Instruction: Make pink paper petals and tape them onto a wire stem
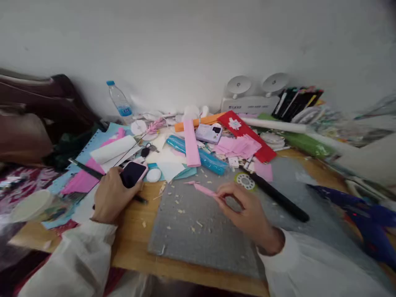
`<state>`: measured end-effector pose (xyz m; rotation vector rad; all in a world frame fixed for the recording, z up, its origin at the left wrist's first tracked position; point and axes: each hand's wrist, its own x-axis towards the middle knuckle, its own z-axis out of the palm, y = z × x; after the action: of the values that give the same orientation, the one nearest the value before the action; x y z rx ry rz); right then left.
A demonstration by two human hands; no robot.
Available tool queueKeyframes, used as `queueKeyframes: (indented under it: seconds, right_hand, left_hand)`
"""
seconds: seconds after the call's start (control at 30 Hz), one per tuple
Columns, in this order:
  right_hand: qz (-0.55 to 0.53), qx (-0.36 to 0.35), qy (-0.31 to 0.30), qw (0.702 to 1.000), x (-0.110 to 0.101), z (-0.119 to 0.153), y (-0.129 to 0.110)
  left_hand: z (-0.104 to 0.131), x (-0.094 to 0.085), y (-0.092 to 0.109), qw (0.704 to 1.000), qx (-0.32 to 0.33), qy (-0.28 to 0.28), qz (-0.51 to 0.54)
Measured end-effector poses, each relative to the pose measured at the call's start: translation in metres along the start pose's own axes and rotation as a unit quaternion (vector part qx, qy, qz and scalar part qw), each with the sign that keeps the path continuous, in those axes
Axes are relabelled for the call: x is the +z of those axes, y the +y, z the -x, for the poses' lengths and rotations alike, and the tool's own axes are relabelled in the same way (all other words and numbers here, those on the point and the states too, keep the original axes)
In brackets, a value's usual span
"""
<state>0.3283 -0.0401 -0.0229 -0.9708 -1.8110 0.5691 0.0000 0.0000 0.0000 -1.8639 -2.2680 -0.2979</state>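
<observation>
My left hand [114, 194], at the left of the desk, is closed round the near end of a dark-screened phone [134, 173] in a pale pink case. A long dark stick-like tool [86, 169] runs under that hand and comes out by the thumb; whether the fingers grip it too is hidden. Above the grey cutting mat [198, 239], my right hand [244, 206] pinches one end of a narrow pink paper strip [204, 190] between thumb and fingertips. The strip's free end points left, towards a small pink scrap [192, 182].
Pale shavings litter the mat. Beyond it lie a pink paper roll [192, 144], a blue roll [213, 161], stacked pink squares [238, 145] and a lilac phone [209, 133]. A black-handled tool [281, 198] and a blue glue gun [361, 218] lie right; a water bottle [120, 101] stands back left.
</observation>
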Motion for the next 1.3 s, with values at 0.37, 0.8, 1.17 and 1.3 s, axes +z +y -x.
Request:
queueKeyframes:
  seconds: [0.37, 0.8, 1.17, 1.3]
  right_hand:
    - [-0.003, 0.0, 0.007, 1.0, 0.0, 0.003, 0.0]
    - [-0.006, -0.028, 0.019, 0.999, -0.001, 0.002, -0.006]
    - [0.001, -0.141, -0.051, 0.989, -0.01, 0.009, -0.012]
    - [-0.017, -0.126, -0.066, 0.99, -0.008, 0.011, -0.01]
  left_hand:
    - [0.002, -0.003, 0.004, 1.0, -0.011, 0.002, 0.01]
    - [0.01, -0.007, 0.018, 0.997, 0.025, 0.07, 0.017]
    - [0.036, -0.034, 0.123, 0.659, 0.252, -0.339, 0.622]
    - [0.037, -0.022, 0.131, 0.636, 0.231, -0.359, 0.643]
